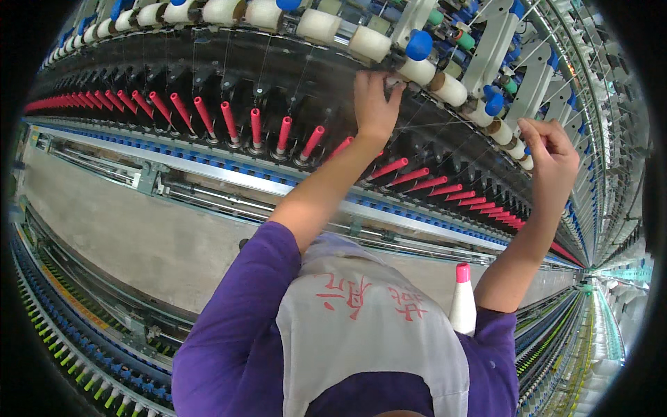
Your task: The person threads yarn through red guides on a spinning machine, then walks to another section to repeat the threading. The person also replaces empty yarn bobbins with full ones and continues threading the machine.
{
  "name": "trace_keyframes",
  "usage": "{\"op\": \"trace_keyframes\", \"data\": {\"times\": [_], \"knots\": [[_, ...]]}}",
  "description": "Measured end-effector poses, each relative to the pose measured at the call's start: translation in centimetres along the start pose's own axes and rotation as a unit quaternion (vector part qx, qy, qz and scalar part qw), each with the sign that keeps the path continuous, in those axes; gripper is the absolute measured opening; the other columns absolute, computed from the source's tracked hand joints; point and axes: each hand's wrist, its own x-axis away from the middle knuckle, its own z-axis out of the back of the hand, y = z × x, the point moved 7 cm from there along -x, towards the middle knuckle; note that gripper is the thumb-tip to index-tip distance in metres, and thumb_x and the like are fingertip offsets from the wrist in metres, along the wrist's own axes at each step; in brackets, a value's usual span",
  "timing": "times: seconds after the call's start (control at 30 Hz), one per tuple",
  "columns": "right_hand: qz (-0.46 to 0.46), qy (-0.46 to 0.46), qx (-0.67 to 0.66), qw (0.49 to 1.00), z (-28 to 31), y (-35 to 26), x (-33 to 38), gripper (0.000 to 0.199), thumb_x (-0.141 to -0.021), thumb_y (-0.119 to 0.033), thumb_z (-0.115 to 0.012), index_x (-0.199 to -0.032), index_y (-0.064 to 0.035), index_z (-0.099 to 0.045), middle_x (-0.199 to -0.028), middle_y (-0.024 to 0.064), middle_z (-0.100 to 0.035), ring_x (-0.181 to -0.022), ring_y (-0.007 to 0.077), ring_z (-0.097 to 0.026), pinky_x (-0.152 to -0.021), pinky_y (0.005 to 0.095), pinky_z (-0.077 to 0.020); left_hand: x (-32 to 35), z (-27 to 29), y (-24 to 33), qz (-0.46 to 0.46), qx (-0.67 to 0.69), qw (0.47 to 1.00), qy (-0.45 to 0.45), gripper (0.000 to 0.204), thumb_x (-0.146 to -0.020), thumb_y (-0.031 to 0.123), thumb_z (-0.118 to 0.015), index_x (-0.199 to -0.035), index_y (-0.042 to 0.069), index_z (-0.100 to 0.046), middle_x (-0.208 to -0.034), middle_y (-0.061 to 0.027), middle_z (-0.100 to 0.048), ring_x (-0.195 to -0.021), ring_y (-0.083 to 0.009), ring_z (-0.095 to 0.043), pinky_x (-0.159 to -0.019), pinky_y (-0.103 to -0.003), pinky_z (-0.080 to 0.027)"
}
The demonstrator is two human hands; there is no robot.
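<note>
My left hand (pixel 375 110) reaches up to the underside of the row of white rollers (pixel 369 44), its fingers bent in against the frame just below them. A small pale bit shows at those fingertips, too small to name. Farther right, my right hand (pixel 553 151) is raised beside the rollers with thumb and forefinger pinched together; whatever lies in the pinch is too fine to make out. A faint thread-like line (pixel 445 126) runs between the two hands. Below them stand pink spindle tubes (pixel 285 135) in a long row, partly covered by my left forearm.
A white yarn bobbin (pixel 463 306) with a pink top stands at my apron (pixel 375 333), near my right elbow. Blue knobs (pixel 419 45) and grey arms (pixel 493 59) stick out above the rollers. A metal rail (pixel 229 170) runs along the machine's front. Another machine (pixel 83 347) lies behind, across the grey floor (pixel 139 229).
</note>
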Motion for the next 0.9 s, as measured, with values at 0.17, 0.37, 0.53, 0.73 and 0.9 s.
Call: {"op": "trace_keyframes", "data": {"times": [0.17, 0.37, 0.53, 0.73, 0.9], "knots": [[-0.046, -0.023, -0.051, 0.997, -1.8, 2.4, -1.5, 0.015, -0.077, -0.013, -0.070, -0.082, 0.0006, -0.066, -0.067, -0.0023, -0.052, -0.060, 0.0045, -0.042, -0.053, 0.0203, -0.0333, 0.0, 0.5, 0.7, -0.059, -0.031, 0.997, 0.033, 0.027, -0.071, 0.003, -0.065, -0.096, 0.001, -0.054, -0.093, -0.0142, -0.050, -0.090, -0.0333, -0.047, -0.076, -0.041, -0.039], [0.010, -0.072, 0.086, 0.994, -5.5, 0.6, -4.2, 0.020, -0.077, -0.021, -0.067, -0.082, -0.0013, -0.065, -0.066, 0.0046, -0.056, -0.059, 0.0116, -0.049, -0.057, 0.0251, -0.0401, -0.6, 2.2, -0.8, 0.183, 0.277, 0.942, -0.046, 0.015, -0.085, 0.004, -0.056, -0.092, 0.001, -0.042, -0.086, -0.0124, -0.055, -0.078, -0.0204, -0.056, -0.075, -0.035, -0.050], [0.059, -0.095, 0.200, 0.973, -8.0, -0.3, -6.9, 0.021, -0.074, -0.023, -0.065, -0.082, -0.0032, -0.066, -0.071, 0.0102, -0.062, -0.066, 0.0222, -0.060, -0.061, 0.0320, -0.0453, 5.8, 14.5, -3.4, 0.278, 0.423, 0.817, -0.276, 0.019, -0.084, 0.006, -0.054, -0.099, 0.008, -0.043, -0.078, -0.0008, -0.047, -0.068, -0.0095, -0.048, -0.064, -0.024, -0.044], [0.049, -0.163, 0.245, 0.955, -12.7, 1.0, -9.2, 0.020, -0.071, -0.021, -0.062, -0.082, -0.0055, -0.067, -0.075, 0.0128, -0.064, -0.072, 0.0291, -0.062, -0.066, 0.0367, -0.0475, 25.9, 34.8, -14.2, 0.370, -0.440, 0.696, -0.430, 0.024, -0.083, 0.017, -0.053, -0.103, 0.004, -0.056, -0.090, -0.0106, -0.060, -0.082, -0.0206, -0.058, -0.073, -0.035, -0.048], [0.060, -0.115, 0.176, 0.976, -9.6, -1.6, -6.6, 0.020, -0.071, -0.020, -0.064, -0.081, -0.0019, -0.065, -0.070, 0.0117, -0.062, -0.065, 0.0240, -0.060, -0.061, 0.0328, -0.0445, 18.7, 27.0, -11.2, 0.218, -0.217, 0.918, -0.249, 0.030, -0.075, 0.009, -0.061, -0.104, 0.001, -0.059, -0.101, -0.0180, -0.059, -0.097, -0.0350, -0.054, -0.083, -0.041, -0.044]]}}
